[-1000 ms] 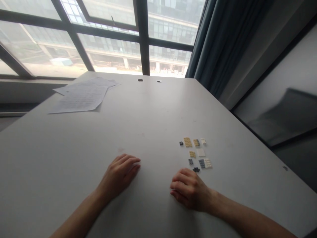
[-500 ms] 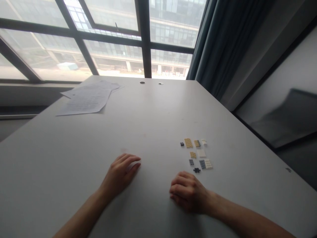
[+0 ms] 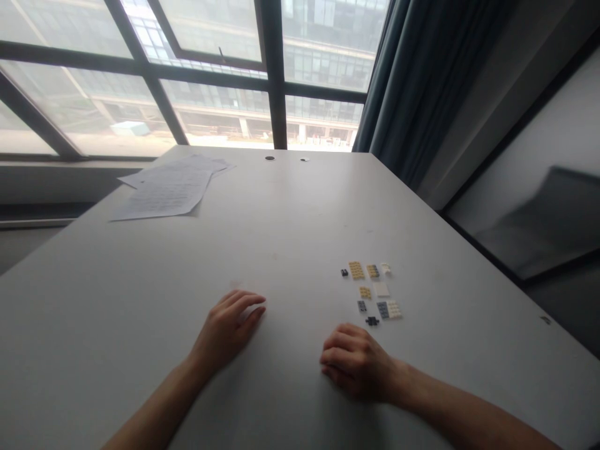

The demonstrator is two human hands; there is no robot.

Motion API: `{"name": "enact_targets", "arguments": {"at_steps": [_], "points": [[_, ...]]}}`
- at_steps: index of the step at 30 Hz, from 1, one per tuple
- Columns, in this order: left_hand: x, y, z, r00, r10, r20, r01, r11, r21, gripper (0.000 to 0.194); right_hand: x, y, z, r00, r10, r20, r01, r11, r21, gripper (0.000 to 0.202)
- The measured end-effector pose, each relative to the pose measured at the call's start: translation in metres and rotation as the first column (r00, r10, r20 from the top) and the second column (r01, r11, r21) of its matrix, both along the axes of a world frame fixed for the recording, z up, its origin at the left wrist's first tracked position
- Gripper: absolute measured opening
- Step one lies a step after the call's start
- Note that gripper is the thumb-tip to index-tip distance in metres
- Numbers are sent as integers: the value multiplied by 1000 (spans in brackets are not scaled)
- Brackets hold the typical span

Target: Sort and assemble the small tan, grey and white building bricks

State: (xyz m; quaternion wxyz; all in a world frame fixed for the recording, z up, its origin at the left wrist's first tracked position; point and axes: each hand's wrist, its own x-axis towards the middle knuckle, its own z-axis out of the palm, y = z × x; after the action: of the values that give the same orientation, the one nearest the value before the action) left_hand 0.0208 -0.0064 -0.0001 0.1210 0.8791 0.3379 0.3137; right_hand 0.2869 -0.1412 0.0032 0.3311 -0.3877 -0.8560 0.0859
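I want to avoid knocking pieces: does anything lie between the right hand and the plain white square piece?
Yes: the nearer black piece, just beyond the right hand, lies roughly on the direct line to the plain white square piece.

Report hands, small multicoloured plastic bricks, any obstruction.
Left bare hand: half-open, nothing visibly held. Right bare hand: curled, contents hidden. Small tan, grey, white and black plastic bricks: laid out beyond right hand, no obstruction visible.
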Motion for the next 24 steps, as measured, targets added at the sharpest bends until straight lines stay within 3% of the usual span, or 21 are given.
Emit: {"name": "enact_targets", "arguments": {"at_steps": [10, 17, 21, 22, 24], "points": [[2, 0, 2, 1000, 7, -9, -7, 1000, -2, 16, 1, 0, 1, 1000, 9, 23, -9, 1000, 19, 7], [2, -1, 2, 999, -34, -21, 34, 999, 20, 13, 14, 1, 11, 997, -64, 36, 63, 997, 43, 9], [2, 0, 0, 999, 27, 29, -26, 999, -37, 18, 18, 2, 12, 974, -149, -172, 132, 986, -103, 11], [0, 3, -2, 994, 86, 65, -81, 994, -79, 21, 20, 4, 10, 938, -215, -272, 170, 969, -177, 12], [-10, 14, -4, 950, 251, 183, -220, 960, -175, 30, 28, 10, 6, 791, -401, -462, 258, 904, -342, 17]]}}
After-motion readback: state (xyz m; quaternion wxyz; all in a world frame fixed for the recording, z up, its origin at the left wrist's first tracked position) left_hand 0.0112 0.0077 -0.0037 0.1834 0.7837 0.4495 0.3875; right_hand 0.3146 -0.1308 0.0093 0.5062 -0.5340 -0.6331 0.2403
